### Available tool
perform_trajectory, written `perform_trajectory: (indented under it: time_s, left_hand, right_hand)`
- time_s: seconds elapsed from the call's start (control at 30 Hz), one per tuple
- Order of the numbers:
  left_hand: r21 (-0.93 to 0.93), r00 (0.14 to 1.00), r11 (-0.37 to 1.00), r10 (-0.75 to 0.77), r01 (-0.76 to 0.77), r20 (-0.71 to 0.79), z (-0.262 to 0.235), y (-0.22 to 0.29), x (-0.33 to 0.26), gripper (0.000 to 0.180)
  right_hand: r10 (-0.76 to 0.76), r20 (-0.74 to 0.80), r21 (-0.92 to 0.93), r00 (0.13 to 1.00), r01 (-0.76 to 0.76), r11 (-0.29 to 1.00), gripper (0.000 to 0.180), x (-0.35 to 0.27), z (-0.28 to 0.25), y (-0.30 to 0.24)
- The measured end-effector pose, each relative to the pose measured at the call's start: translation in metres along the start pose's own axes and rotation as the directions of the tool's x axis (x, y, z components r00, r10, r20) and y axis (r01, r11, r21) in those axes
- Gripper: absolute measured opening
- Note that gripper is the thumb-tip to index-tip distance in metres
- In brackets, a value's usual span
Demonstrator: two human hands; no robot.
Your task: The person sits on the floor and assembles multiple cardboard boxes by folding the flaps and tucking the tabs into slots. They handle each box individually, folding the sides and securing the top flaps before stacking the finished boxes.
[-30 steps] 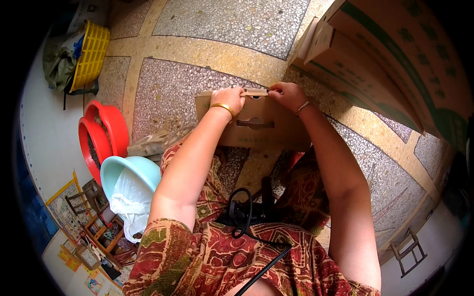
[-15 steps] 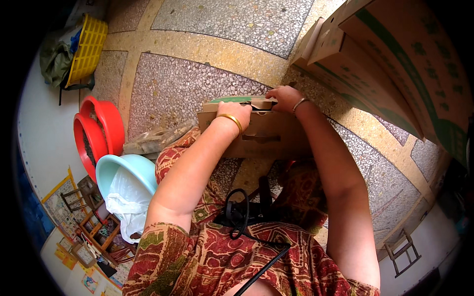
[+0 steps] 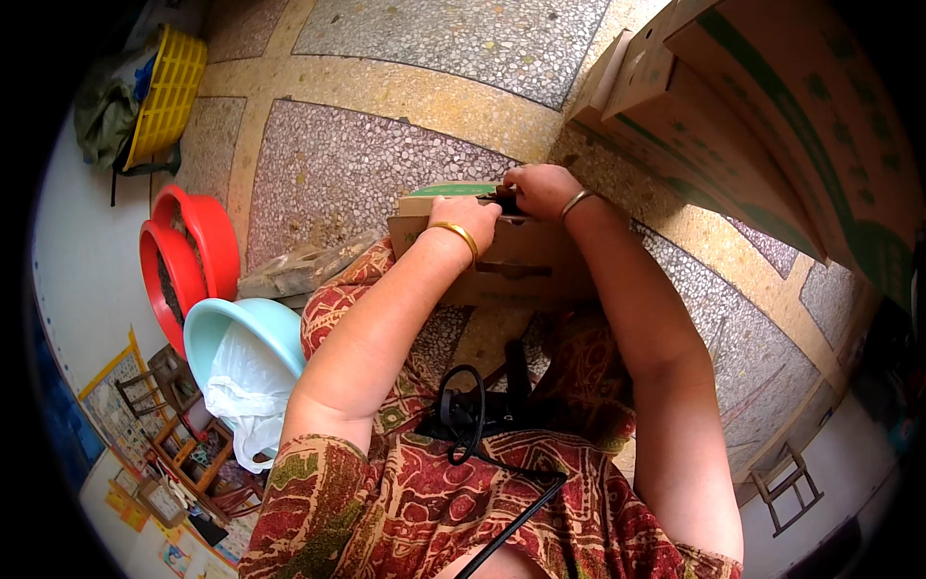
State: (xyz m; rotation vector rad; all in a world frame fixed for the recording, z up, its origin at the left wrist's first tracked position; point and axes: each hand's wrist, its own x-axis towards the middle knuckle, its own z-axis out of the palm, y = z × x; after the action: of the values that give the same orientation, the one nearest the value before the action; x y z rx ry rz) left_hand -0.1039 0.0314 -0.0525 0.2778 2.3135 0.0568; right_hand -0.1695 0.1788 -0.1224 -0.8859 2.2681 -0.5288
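Note:
A brown cardboard box (image 3: 559, 262) with a green-printed top stands upright between my knees, with a slot-shaped hand hole in the side facing me. My left hand (image 3: 465, 218), with a gold bangle at the wrist, is closed over the top edge of that side. Close beside it, my right hand (image 3: 542, 190) bends its fingers down at the top flaps and grips there. Between the two hands a dark gap shows in the top. My fingertips are partly hidden behind the flaps and inside the gap.
Large cardboard cartons (image 3: 733, 145) stand at the right. To the left are red basins (image 3: 214, 241), a light blue basin (image 3: 275, 323) with a white plastic bag (image 3: 249, 386), and a yellow basket (image 3: 172, 96). A plastic-wrapped bundle (image 3: 299, 270) lies beside my left knee.
My right hand has moved left along the box top, nearer my left hand. The brown tab between the hands is now mostly covered, and a dark gap shows there. My left hand has barely moved.

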Motion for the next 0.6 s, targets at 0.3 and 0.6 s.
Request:
perform_trajectory:
  time_s: [0.3,0.6]
  left_hand:
    - [-0.204,0.917,0.978,-0.043,-0.042,-0.396,0.015,-0.001,0.005,0.032]
    - [-0.195,0.916,0.981,-0.084,0.006,-0.393,0.039,-0.003,0.024,0.022]
  right_hand:
    - [0.126,-0.122,0.175,0.984,-0.104,0.979,0.015,-0.003,0.008,0.029]
    - [0.203,-0.079,0.286,0.976,-0.173,0.943,0.018,-0.008,0.007,0.032]
